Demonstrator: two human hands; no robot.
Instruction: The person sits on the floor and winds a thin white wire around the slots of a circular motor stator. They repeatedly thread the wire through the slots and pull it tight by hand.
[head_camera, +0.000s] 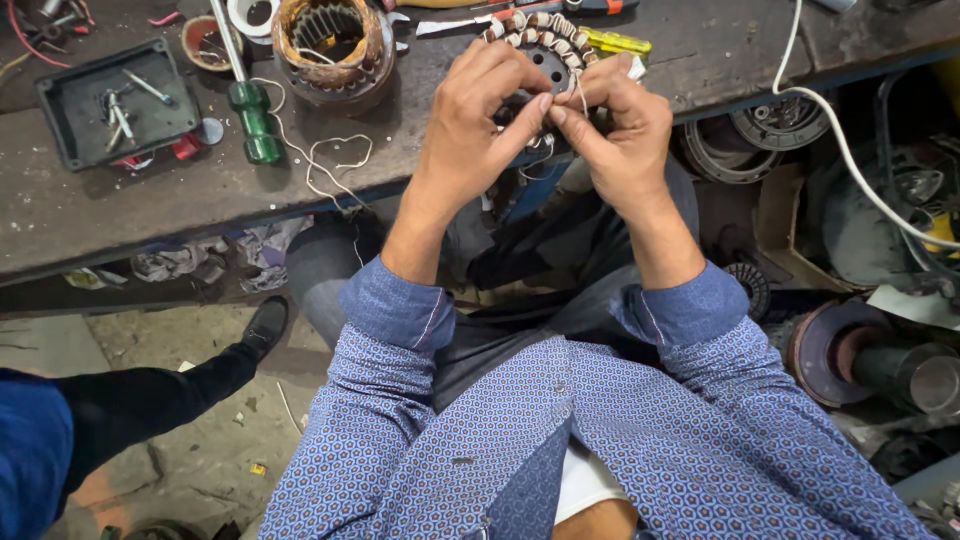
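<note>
Both hands, left (478, 112) & right (620, 125), pinch closed on thin soft thread (578, 88) over the heavy, stiff stator (545, 50) at bench (120, 205) front edge; prob. best gripped near the knot.

Both hands, left hand (478, 110) and right hand (618, 120), pinch white thread (578, 92) at the wound stator (545, 50).

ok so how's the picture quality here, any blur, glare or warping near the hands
Head view: even, soft daylight, no hard shadows; the left hand and right hand are fairly sharp over the wound stator. Wide-lens bend curves the workbench edge. Mild glare on the white cable; the area under the bench is dim, the frame's edges slightly soft.
</note>
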